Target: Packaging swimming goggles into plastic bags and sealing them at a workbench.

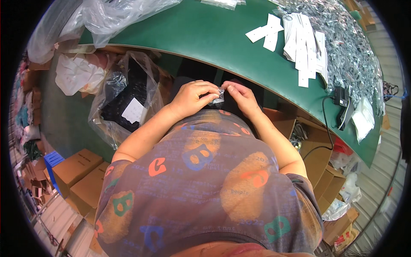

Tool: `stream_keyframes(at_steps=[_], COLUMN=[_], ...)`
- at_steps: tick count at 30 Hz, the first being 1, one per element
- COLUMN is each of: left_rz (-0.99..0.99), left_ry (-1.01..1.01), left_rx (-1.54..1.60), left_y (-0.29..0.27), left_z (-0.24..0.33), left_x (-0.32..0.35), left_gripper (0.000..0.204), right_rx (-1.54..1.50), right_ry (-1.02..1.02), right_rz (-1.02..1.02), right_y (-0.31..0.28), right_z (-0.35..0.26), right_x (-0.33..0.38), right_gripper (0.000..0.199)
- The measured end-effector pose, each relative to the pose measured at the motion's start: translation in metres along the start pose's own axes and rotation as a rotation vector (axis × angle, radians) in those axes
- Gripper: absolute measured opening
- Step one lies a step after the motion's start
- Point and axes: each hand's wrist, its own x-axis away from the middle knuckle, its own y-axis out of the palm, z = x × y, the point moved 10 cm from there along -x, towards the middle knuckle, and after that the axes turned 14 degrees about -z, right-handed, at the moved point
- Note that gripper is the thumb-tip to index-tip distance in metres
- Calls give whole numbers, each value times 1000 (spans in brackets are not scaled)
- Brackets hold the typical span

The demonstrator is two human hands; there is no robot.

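Two bare hands are meeting in front of a seated person's patterned shirt (pixel 209 184), just short of the near edge of one green table (pixel 205 38). One small clear packet (pixel 218 98) is lying between them, above the dark lap. On the tabletop, two white strips (pixel 264 32) are crossing each other beside one overlapping stack of similar strips (pixel 299 47), too many to count from where I am standing; one broad heap of clear packets (pixel 346 43) is spreading to its right, and one black adapter (pixel 341 96) is resting near the edge. To the left, one open plastic bag (pixel 156 92) is holding black contents and one white card (pixel 134 110). Regarding grip, the left hand (pixel 195 98) is pinching the small packet between thumb and curled fingers, with hardly any gap showing. The right hand (pixel 242 97) is bringing thumb and forefinger close together at the packet's upper right edge; whether they are gripping the film, I cannot tell.
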Motion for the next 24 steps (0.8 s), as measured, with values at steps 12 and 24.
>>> stream_keyframes(at_steps=[12,24], left_rz=[-47,-129], left_ry=[-22,-134], left_rx=[-49,176], left_y=[-2,-5], left_z=[5,-8], left_x=[-4,10], left_gripper=[14,16], right_rx=[262,490], right_ry=[-32,-68], right_rz=[-58,170], right_y=[6,-5], right_z=[-27,-28], right_x=[-4,2], right_gripper=[27,30])
